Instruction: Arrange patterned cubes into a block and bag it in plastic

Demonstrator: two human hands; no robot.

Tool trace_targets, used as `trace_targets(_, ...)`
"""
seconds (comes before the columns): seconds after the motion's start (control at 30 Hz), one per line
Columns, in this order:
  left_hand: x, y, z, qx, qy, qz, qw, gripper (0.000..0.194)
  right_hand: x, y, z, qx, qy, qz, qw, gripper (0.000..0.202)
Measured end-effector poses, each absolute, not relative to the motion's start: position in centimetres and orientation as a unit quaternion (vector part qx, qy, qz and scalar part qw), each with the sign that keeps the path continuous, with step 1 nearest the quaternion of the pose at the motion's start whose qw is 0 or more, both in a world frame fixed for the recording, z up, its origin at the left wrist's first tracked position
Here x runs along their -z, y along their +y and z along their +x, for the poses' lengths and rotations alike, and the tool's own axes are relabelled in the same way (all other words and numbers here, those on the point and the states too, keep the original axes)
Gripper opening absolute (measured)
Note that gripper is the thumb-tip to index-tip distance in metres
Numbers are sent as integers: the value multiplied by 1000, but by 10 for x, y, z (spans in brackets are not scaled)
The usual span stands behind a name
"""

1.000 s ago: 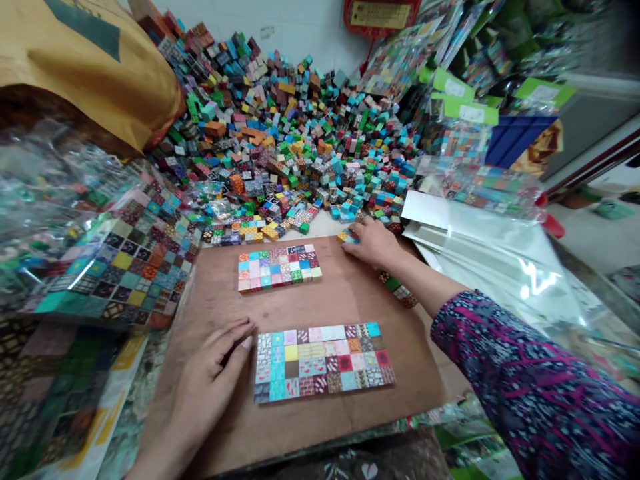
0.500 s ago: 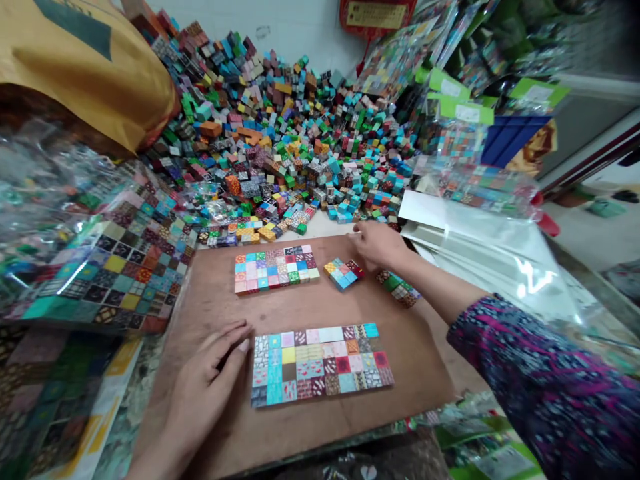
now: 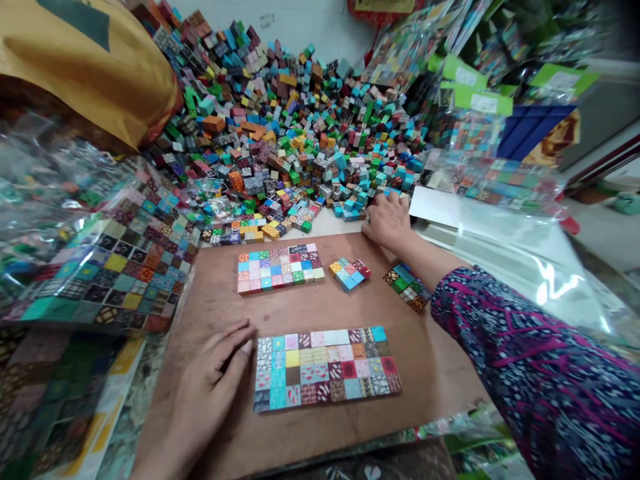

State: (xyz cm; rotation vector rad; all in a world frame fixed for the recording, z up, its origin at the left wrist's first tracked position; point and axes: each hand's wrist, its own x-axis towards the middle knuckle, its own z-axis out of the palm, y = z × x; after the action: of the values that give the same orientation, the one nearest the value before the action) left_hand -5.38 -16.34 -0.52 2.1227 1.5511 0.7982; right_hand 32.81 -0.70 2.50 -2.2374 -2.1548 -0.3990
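Observation:
My left hand (image 3: 217, 373) rests on the brown board (image 3: 200, 303), its fingers stretched out and the thumb a little apart. Just right of it lies a flat rectangle of patterned cubes (image 3: 327, 367), several rows deep. My right hand (image 3: 389, 219) reaches past the board's far edge to the near side of a heap of small coloured cubes (image 3: 320, 133). Its fingers bend down among the cubes, and their tips are hidden. Between the hands are a second cube rectangle (image 3: 280, 268), a small cube cluster (image 3: 349, 273) and a short cube block (image 3: 407, 287) beside my right forearm.
Plastic-wrapped cube sheets (image 3: 125, 253) stand at the left, below a yellow bag (image 3: 90, 67). White sheets (image 3: 450, 213) under clear plastic lie at the right. Behind them are green-topped packs (image 3: 477, 110) and a blue bin (image 3: 533, 130). The heap leans against a wall.
My right hand has moved forward from the board's far edge to the cube heap. My left hand stays beside the near rectangle. The view has shifted slightly.

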Motion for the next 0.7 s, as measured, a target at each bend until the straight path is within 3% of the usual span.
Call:
trace_targets(0.1, 5, -163, -54, -275, 558, 756, 202, 35, -33, -19, 320, 112, -710, -696, 15, 31)
trace_targets(0.27, 6, -163, -54, -271, 561, 756, 201, 36, -38, -32, 302, -67, -711, -700, 11, 31)
trace_targets(0.43, 6, -163, -54, -275, 556, 759, 200, 36, -39, -41, 302, -126, -736, -664, -34, 34)
trace_targets(0.57, 5, -163, -53, -269, 560, 759, 196, 36, -46, -45, 312, -172, -764, -621, -20, 34)
trace_targets(0.7, 6, -162, -53, -266, 559, 760, 196, 37, -55, -52, 312, -191, -808, -556, -28, 60)
